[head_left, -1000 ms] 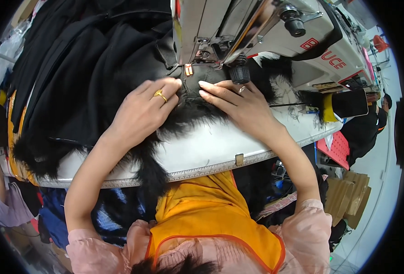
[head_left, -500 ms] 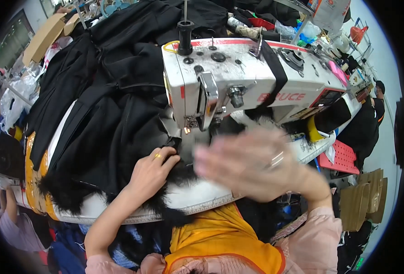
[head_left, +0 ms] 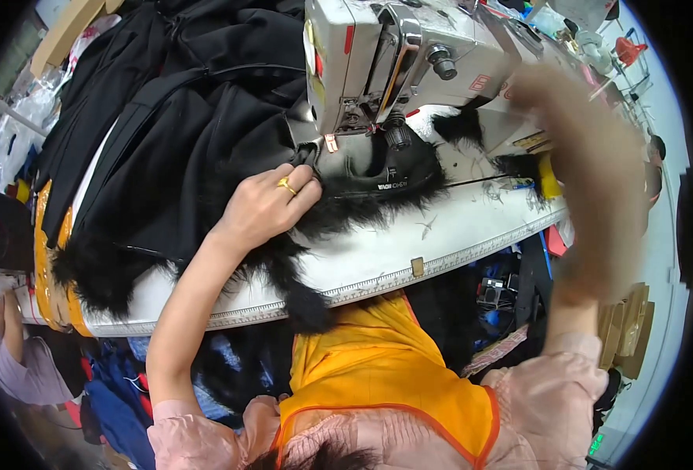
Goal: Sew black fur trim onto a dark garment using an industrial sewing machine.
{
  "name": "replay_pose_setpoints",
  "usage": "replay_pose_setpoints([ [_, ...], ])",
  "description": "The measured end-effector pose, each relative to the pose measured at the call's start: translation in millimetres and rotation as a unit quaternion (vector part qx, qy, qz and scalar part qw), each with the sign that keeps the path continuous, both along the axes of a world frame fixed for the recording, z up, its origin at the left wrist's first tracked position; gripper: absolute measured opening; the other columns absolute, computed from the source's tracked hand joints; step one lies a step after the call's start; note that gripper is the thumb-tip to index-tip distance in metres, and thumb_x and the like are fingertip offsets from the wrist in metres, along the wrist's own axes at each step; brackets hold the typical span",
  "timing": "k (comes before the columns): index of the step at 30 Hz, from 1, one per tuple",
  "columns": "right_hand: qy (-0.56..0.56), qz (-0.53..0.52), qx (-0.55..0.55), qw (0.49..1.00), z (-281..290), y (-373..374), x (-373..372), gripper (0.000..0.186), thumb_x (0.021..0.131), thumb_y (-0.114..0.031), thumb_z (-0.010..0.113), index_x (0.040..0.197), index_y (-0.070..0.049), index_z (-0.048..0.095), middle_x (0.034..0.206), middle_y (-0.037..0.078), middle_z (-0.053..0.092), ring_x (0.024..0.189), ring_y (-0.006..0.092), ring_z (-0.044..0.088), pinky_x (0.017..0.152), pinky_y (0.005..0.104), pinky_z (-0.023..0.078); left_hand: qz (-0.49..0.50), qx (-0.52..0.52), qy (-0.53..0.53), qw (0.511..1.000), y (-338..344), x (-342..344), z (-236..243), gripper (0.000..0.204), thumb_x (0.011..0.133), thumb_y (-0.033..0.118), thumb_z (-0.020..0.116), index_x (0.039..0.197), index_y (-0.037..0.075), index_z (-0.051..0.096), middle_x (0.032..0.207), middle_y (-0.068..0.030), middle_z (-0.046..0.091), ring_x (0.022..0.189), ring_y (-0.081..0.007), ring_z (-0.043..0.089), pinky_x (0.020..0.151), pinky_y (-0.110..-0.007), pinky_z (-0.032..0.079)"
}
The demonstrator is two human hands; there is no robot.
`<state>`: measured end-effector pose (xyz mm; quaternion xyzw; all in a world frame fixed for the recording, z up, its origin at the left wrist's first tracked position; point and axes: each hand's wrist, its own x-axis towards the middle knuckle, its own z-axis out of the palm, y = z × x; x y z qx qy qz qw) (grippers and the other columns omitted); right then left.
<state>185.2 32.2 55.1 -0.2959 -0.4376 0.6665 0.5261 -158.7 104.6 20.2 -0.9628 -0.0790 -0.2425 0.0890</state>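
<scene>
My left hand (head_left: 272, 204), wearing a gold ring, has its fingers closed on the bunched edge of a black fabric garment (head_left: 213, 157) with fur trim (head_left: 303, 294). Just beyond those fingers is the presser foot (head_left: 331, 142) of a white sewing machine (head_left: 346, 70). Right of the needle a fur-edged black piece (head_left: 393, 172) lies flat on the machine bed. Smeared by motion, my right hand (head_left: 573, 141) is raised over the machine's right side, in front of its arm; its fingers cannot be made out.
A ruler strip (head_left: 378, 282) runs along the near edge of the white table (head_left: 448, 227). More black garments heap up behind on the left. Yellow tape (head_left: 45, 258) covers the left table edge. Another person's arm (head_left: 10, 329) shows at lower left. Cardboard (head_left: 628, 329) stands at right.
My right hand has swept from in front of the needle up and right, uncovering the fur-edged piece. My left hand keeps its hold beside the presser foot. The whole view has tilted lower.
</scene>
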Motion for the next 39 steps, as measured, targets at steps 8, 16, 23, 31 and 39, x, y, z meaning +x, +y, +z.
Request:
replay_pose_setpoints([
  [8,-0.514,-0.17,0.182,0.821,-29,-29,-159,0.034,0.086,-0.011,0.053,0.12,-0.016,0.059,0.076,0.009,0.056,0.072,0.0252,0.058,0.066,0.0333,0.046,-0.048,0.012,-0.103,0.993,6,-25,-15,0.016,0.066,0.003,0.064,0.08,-0.001,0.059,0.087,-0.0102,0.061,0.071,-0.0213,0.064,0.059,-0.028,0.053],
  [16,-0.568,-0.17,0.2,0.78,-44,-15,-162,0.048,0.078,0.0,0.055,0.12,-0.023,0.061,0.069,0.006,0.052,0.059,0.0202,0.054,0.059,0.0334,0.045,-0.029,0.039,-0.125,0.991,7,-19,-15,0.015,0.065,0.004,0.069,0.079,0.001,0.062,0.082,-0.008,0.063,0.071,-0.0204,0.064,0.06,-0.027,0.054],
  [23,-0.595,-0.153,0.21,0.76,-41,-16,-159,0.052,0.075,0.002,0.053,0.12,-0.022,0.06,0.066,0.007,0.048,0.058,0.0212,0.052,0.06,0.0343,0.044,-0.029,0.025,-0.151,0.988,10,-18,-15,0.015,0.063,0.003,0.073,0.074,0.002,0.062,0.077,-0.0069,0.063,0.068,-0.0199,0.065,0.058,-0.027,0.054],
  [31,-0.599,-0.151,0.217,0.756,-41,-15,-161,0.052,0.075,0.002,0.052,0.121,-0.021,0.06,0.067,0.008,0.048,0.059,0.0226,0.051,0.06,0.0349,0.043,-0.016,0.054,-0.147,0.988,10,-19,-16,0.01,0.066,0.005,0.067,0.073,0.009,0.061,0.081,-0.0016,0.061,0.073,-0.0147,0.064,0.061,-0.024,0.052],
  [39,-0.613,-0.141,0.216,0.746,-40,-16,-161,0.053,0.075,0.0,0.051,0.122,-0.023,0.059,0.069,0.008,0.049,0.061,0.0236,0.053,0.061,0.0362,0.044,-0.013,0.058,-0.148,0.987,9,-18,-17,0.01,0.065,0.005,0.066,0.07,0.01,0.059,0.08,-0.0011,0.061,0.073,-0.0141,0.064,0.061,-0.023,0.052],
])
